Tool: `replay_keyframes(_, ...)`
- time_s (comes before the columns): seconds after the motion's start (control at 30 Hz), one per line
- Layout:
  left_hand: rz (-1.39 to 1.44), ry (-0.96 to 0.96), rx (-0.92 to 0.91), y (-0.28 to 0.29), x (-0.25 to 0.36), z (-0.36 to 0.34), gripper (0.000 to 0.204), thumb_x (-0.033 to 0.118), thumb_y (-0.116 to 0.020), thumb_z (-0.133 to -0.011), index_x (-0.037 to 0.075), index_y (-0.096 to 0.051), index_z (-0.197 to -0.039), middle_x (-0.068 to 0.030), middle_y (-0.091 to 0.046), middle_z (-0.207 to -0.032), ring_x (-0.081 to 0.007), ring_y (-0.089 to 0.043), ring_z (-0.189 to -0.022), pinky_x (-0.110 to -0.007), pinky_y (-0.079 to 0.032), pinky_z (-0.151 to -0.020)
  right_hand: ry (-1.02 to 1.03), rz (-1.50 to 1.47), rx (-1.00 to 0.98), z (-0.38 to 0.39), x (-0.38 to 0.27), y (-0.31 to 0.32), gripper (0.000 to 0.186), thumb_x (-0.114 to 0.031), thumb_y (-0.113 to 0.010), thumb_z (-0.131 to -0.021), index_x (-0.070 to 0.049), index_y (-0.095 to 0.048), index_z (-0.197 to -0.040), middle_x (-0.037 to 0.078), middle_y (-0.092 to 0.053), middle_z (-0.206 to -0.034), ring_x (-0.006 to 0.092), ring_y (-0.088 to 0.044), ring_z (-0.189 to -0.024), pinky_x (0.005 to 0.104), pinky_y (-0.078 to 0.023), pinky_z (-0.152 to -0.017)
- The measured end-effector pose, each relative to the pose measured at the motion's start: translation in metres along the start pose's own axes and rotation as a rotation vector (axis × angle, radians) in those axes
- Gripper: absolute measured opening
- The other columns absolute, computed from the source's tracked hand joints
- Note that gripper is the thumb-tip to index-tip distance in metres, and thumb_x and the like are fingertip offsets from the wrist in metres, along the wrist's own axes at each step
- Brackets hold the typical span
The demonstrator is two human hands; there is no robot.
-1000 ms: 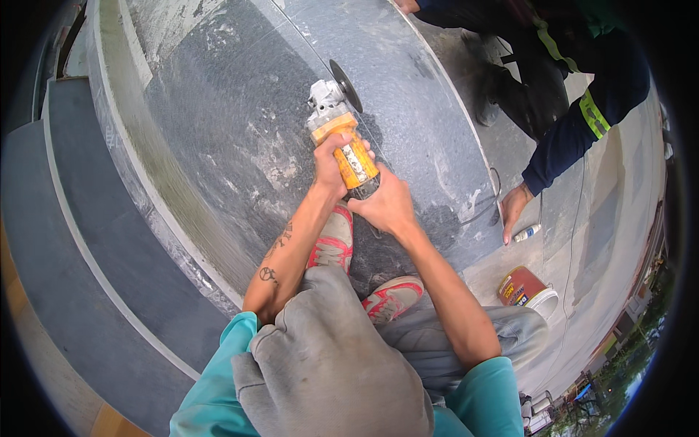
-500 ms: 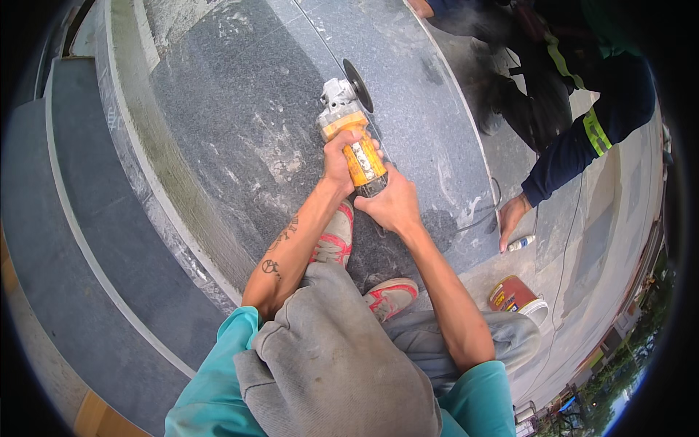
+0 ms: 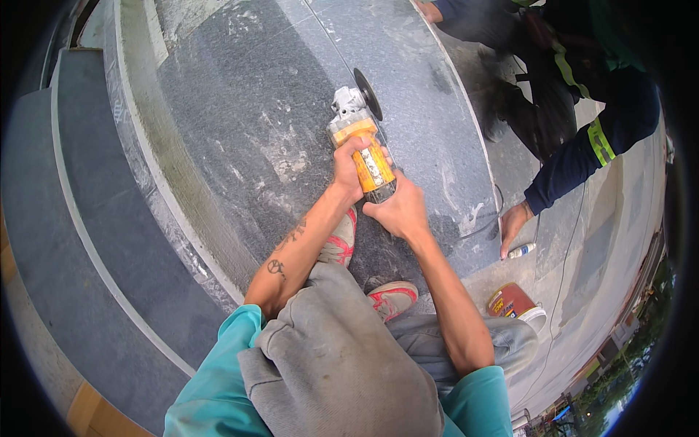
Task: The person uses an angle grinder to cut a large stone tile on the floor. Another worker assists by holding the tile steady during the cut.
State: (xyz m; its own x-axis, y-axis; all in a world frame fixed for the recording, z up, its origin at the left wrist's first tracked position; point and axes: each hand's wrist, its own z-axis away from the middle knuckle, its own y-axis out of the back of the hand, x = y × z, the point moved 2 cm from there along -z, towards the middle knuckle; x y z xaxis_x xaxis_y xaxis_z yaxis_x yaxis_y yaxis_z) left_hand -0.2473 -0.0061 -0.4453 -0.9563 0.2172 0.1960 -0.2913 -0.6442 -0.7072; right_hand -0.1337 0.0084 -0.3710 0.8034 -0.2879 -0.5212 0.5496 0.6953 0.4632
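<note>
Both my hands grip a yellow angle grinder (image 3: 373, 166) with a silver-grey head. My left hand (image 3: 349, 169) wraps its yellow body near the head. Closer to me, my right hand (image 3: 404, 207) closes round the dark rear end. A dark cutting disc (image 3: 368, 95) stands on edge at the grinder's right side, at the near end of a thin straight cut line (image 3: 329, 36). Beneath lies a large dark grey stone slab (image 3: 247, 109), dusty and scuffed with white marks. Whether the disc touches the slab, I cannot tell.
A co-worker's hand (image 3: 513, 226) presses by the slab's right edge, next to a small white bottle (image 3: 522, 250). A reddish bucket (image 3: 512, 301) lies tipped on the ground near my right knee. A thin cable (image 3: 566, 266) runs along the right. Dark steps (image 3: 124, 204) descend at left.
The grinder and both my hands appear slightly further right and lower in view, with the disc still by the cut line. The co-worker's hand stays at the slab's edge.
</note>
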Motion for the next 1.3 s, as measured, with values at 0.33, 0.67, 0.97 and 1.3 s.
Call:
replay_keyframes(0.33, 0.017, 0.013, 0.016, -0.003, 0.018, -0.013, 0.038, 0.027, -0.059, -0.071, 0.008, -0.051, -0.103, -0.0123, -0.056, -0.076, -0.0264, -0.06, -0.067, -0.04, -0.052, -0.06, 0.033, 0.128, -0.012, -0.014, -0.019, 0.002, 0.052, -0.024, -0.075, -0.057, 0.002, -0.06, -0.1, 0.021, -0.067, -0.089, 0.0363, -0.065, -0.085, 0.0406, -0.051, -0.078)
replay_keyframes(0.67, 0.073, 0.032, -0.017, -0.002, 0.01, -0.007, 0.035, 0.023, -0.057, -0.074, 0.008, -0.05, -0.105, -0.0137, -0.057, -0.076, -0.0267, -0.06, -0.065, -0.039, -0.053, -0.059, 0.023, 0.13, -0.049, -0.008, -0.015, 0.003, 0.05, -0.021, -0.074, -0.056, 0.003, -0.06, -0.098, 0.021, -0.067, -0.088, 0.0352, -0.066, -0.083, 0.0388, -0.051, -0.077)
replay_keyframes(0.97, 0.047, 0.049, 0.035, -0.004, -0.001, 0.001, 0.035, 0.026, -0.059, -0.071, 0.003, -0.052, -0.096, -0.0129, -0.057, -0.078, -0.0263, -0.061, -0.069, -0.04, -0.053, -0.063, -0.026, 0.111, -0.069, 0.006, -0.022, 0.013, 0.052, -0.022, -0.073, -0.056, 0.002, -0.06, -0.1, 0.02, -0.067, -0.089, 0.035, -0.066, -0.084, 0.0388, -0.051, -0.078)
replay_keyframes(1.3, 0.088, 0.027, -0.01, 0.002, 0.014, -0.013, 0.035, 0.024, -0.056, -0.074, 0.008, -0.051, -0.106, -0.0135, -0.057, -0.075, -0.0265, -0.06, -0.064, -0.039, -0.052, -0.058, 0.007, 0.182, -0.034, -0.013, -0.02, 0.002, 0.048, -0.023, -0.073, -0.057, 0.001, -0.061, -0.098, 0.02, -0.068, -0.088, 0.0355, -0.066, -0.083, 0.0401, -0.051, -0.075)
